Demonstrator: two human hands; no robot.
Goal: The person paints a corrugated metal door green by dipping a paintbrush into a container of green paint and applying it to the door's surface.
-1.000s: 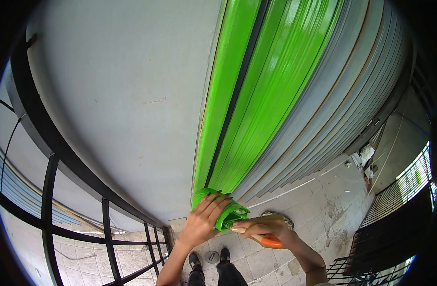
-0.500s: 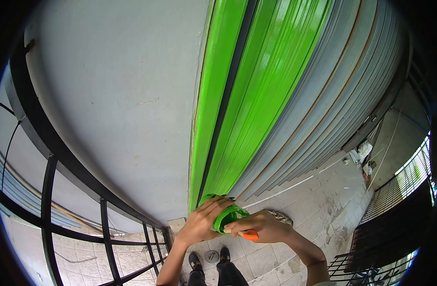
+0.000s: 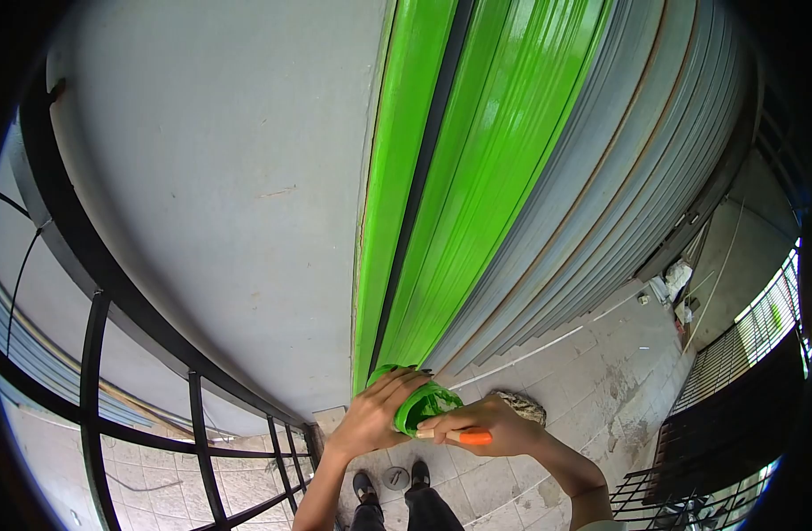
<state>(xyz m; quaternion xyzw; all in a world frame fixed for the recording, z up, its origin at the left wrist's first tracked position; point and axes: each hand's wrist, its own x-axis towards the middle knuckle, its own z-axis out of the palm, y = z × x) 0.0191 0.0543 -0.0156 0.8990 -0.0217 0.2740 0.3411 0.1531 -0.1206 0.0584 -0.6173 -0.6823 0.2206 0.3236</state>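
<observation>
A green paint-covered can [image 3: 409, 414] is wrapped by the fingers of my left hand [image 3: 371, 418], its open mouth tilted toward the right. My right hand [image 3: 490, 427] grips a paintbrush [image 3: 473, 437] with an orange-tipped handle. The brush lies at the can's rim; its bristles are hidden by the can and fingers. Above both hands rises a folding metal shutter, glossy green on its left panels [image 3: 486, 177] and grey on the right ones [image 3: 601, 168]. A dark strip [image 3: 421, 177] runs between the green panels.
A grey wall [image 3: 220, 177] stands left of the green panels. Black metal bars [image 3: 92, 354] curve along the left side. Below are the tiled floor [image 3: 565, 389], a mottled lump [image 3: 521, 407] and my shoes [image 3: 420, 474]. Small debris [image 3: 676, 279] sits at the right.
My right hand and the brush have shifted slightly right, and more of the can's green inside shows. My left hand still holds the can in about the same place.
</observation>
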